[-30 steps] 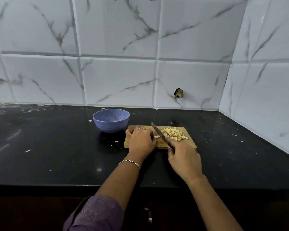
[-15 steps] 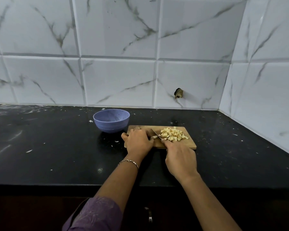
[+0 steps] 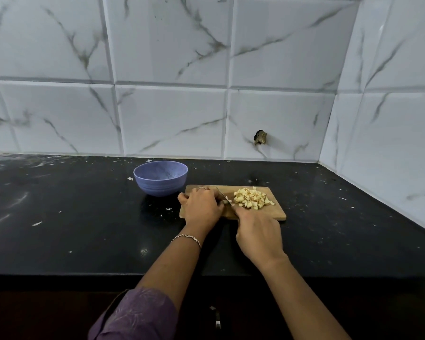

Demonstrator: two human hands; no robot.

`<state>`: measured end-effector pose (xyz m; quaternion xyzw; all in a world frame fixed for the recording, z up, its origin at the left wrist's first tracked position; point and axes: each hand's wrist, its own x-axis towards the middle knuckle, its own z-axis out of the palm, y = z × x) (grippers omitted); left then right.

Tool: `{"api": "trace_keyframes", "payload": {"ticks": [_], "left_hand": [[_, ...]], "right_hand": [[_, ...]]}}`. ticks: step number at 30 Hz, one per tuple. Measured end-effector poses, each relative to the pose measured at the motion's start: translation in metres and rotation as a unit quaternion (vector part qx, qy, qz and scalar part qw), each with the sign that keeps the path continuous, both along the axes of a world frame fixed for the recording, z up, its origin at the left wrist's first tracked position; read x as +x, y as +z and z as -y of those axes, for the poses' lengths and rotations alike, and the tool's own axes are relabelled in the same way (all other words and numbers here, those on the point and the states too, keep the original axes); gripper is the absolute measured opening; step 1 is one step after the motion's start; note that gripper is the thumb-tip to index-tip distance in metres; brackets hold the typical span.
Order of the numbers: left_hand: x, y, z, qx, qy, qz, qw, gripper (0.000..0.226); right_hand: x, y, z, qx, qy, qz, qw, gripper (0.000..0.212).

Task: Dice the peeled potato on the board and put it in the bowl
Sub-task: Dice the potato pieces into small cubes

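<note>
A wooden cutting board lies on the black counter. A heap of pale diced potato sits on its right half. My left hand rests curled on the board's left half, fingers holding down a small remaining potato piece that is mostly hidden. My right hand grips the handle of a knife, whose blade angles across the board between my left hand and the heap. A purple bowl stands just left of the board's far corner and looks empty.
White marbled tile walls rise behind the counter and along the right side. Small white scraps are scattered over the black counter. A dark hole marks the back wall above the board. The counter's front edge runs under my forearms.
The knife blade has come down from a raised angle to lie low against the board beside my left fingers. My right hand has shifted slightly left.
</note>
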<state>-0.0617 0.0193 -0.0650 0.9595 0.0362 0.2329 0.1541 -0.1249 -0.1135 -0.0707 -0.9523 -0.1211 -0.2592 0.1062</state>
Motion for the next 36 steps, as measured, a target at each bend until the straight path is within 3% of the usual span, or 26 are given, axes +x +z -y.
{"api": "trace_keyframes", "payload": {"ticks": [10,22,27,36], "left_hand": [[0.001,-0.0025,-0.0012,0.008,0.0,-0.005,1.0,0.023],[0.0067,-0.0062,-0.0017,-0.008,0.02,0.002,1.0,0.025],[0.0075,-0.0073,-0.0023,0.004,0.018,0.002,1.0,0.024],[0.0037,-0.008,-0.0043,-0.038,0.029,0.022,0.999,0.023]], "right_hand": [[-0.0025,-0.0046,-0.0004,0.09,-0.018,0.017,0.996,0.045],[-0.0013,-0.0031,-0.0056,0.016,-0.012,0.011,1.0,0.04],[0.0013,-0.0056,-0.0031,0.047,-0.044,0.011,0.998,0.045],[-0.006,-0.003,-0.0009,0.085,0.003,0.011,0.996,0.044]]}}
